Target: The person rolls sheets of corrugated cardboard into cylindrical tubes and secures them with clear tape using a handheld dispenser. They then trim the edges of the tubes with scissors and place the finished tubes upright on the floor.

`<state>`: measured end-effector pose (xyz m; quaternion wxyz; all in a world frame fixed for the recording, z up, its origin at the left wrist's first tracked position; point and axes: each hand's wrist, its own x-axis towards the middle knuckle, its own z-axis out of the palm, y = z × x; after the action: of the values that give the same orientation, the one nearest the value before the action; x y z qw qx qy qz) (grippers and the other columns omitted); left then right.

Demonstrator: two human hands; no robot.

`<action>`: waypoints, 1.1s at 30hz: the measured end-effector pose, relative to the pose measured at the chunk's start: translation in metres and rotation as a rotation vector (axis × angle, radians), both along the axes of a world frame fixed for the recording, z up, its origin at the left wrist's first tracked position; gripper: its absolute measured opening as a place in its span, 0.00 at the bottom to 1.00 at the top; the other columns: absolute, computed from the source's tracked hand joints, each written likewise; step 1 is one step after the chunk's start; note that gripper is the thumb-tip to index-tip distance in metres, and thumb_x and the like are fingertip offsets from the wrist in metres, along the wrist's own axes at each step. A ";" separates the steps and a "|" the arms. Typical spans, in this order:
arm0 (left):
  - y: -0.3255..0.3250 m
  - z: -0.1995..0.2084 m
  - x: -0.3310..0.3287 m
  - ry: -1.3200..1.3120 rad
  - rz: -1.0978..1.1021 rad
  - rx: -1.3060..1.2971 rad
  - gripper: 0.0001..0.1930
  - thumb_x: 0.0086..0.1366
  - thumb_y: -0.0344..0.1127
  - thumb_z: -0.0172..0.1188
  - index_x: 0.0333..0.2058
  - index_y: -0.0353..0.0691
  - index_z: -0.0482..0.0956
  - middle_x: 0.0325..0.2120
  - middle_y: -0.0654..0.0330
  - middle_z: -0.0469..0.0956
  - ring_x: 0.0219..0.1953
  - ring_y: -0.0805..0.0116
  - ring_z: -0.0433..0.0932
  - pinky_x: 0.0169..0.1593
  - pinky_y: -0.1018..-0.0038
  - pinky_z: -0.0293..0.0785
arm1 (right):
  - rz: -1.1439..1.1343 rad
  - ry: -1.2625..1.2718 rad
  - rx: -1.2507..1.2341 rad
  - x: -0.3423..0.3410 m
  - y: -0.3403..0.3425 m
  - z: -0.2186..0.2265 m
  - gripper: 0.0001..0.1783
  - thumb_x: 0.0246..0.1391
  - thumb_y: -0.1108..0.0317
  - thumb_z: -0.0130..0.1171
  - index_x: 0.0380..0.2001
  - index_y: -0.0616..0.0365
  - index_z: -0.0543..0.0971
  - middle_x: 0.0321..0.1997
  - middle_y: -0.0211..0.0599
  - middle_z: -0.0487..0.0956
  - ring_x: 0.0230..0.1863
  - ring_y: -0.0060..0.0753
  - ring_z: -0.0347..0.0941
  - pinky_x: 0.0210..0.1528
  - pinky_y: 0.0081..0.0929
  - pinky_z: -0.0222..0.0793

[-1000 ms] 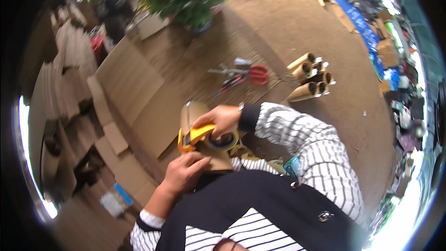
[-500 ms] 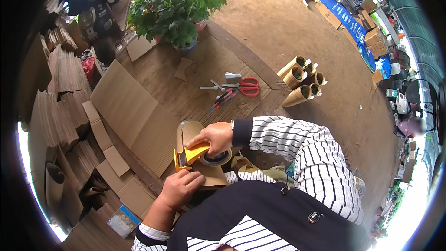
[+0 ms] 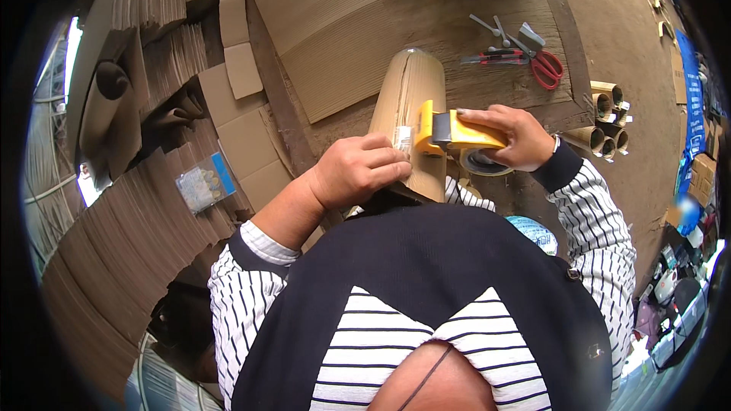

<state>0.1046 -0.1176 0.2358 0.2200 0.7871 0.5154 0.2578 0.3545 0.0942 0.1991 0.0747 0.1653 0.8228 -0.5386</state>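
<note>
A rolled cardboard tube lies on the wooden table just in front of me, a seam running along its length. My left hand grips the tube's near part, fingers curled over the seam. A short strip of clear tape shows on the seam just past those fingers. My right hand is closed around a yellow tape dispenser, its front end beside the tube's right side. The tape roll hangs under the dispenser. Whether tape still links the dispenser to the tube I cannot tell.
Red-handled scissors and a red-and-black utility knife lie at the table's right. Flat cardboard sheets cover its left part. Several finished tubes stand beyond the right edge. Stacked cardboard and a plastic packet are at left.
The view has tilted down and turned. My right hand has drawn the tape dispenser off the tube toward the right. My left hand has come onto the seam, beside the tape strip.
</note>
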 end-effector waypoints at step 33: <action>-0.080 -0.043 0.026 0.220 0.659 0.146 0.14 0.60 0.28 0.58 0.45 0.35 0.80 0.43 0.48 0.83 0.44 0.53 0.84 0.46 0.66 0.81 | -0.385 0.087 -0.462 0.055 -0.055 -0.059 0.41 0.38 0.89 0.59 0.62 0.63 0.71 0.65 0.43 0.73 0.66 0.32 0.68 0.70 0.26 0.57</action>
<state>0.1306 -0.1973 0.1924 0.0112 0.6152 0.7425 0.2646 0.4096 0.0388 0.1396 -0.0285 0.2738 0.6343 -0.7225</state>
